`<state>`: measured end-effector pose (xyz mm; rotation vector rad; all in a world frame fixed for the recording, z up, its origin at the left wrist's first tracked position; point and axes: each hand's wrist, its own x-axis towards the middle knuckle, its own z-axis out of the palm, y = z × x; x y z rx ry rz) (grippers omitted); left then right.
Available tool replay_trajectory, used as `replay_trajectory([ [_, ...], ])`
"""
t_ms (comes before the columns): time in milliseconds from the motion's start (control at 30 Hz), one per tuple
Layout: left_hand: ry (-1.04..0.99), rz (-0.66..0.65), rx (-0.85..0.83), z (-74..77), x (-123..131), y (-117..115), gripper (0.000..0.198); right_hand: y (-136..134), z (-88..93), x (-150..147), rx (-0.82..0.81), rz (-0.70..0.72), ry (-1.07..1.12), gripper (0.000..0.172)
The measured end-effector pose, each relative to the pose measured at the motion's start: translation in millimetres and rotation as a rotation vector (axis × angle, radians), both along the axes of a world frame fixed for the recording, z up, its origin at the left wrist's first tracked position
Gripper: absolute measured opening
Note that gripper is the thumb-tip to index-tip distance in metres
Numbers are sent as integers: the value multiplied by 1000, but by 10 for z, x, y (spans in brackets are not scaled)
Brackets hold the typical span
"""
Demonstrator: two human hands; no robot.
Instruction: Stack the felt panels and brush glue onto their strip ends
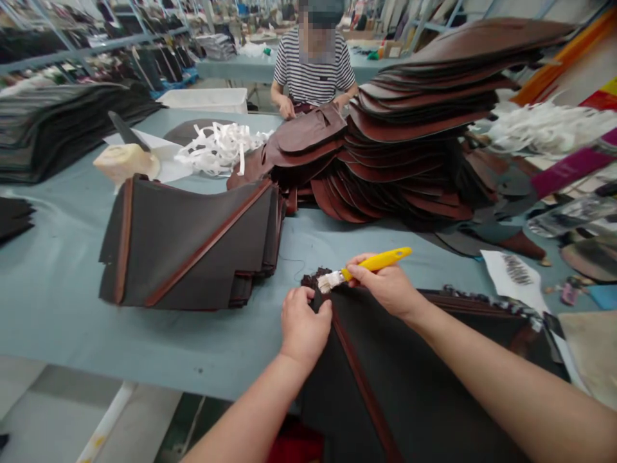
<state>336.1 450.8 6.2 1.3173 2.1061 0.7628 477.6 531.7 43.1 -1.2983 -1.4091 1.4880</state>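
Observation:
In my right hand [380, 280] is a paintbrush with a yellow handle [385, 258]. Its pale, coated bristles [329, 281] touch the top corner of a stack of dark leather-like panels [424, 373]. A brown strip [361, 386] runs down the uppermost panel. My left hand [304, 325] is closed on that same corner, thumb and fingers at the edge just below the bristles. Its fingertips are partly hidden behind the edge. To the left lies another stack of dark panels [202, 238] with brown strips.
Across the blue-grey table [183, 347] a person in a striped shirt [313, 67] handles brown pieces. Tall piles of brown leather-like pieces [409, 128] stand at back right. White ribbon scraps [222, 148], a yellowish block [126, 164] and dark folded sheets [58, 128] lie further left.

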Motion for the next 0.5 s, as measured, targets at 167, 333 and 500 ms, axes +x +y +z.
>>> replay_trajectory([
  [167,-6,11,-21,-5,19,11,13,58,55,-1,136,-21,-79,24],
  [333,78,-19,100,16,65,-54,14,86,67,2,208,118,-164,17],
  [500,462,-271,389,96,80,-179,13,216,136,56,176,-96,-11,22],
])
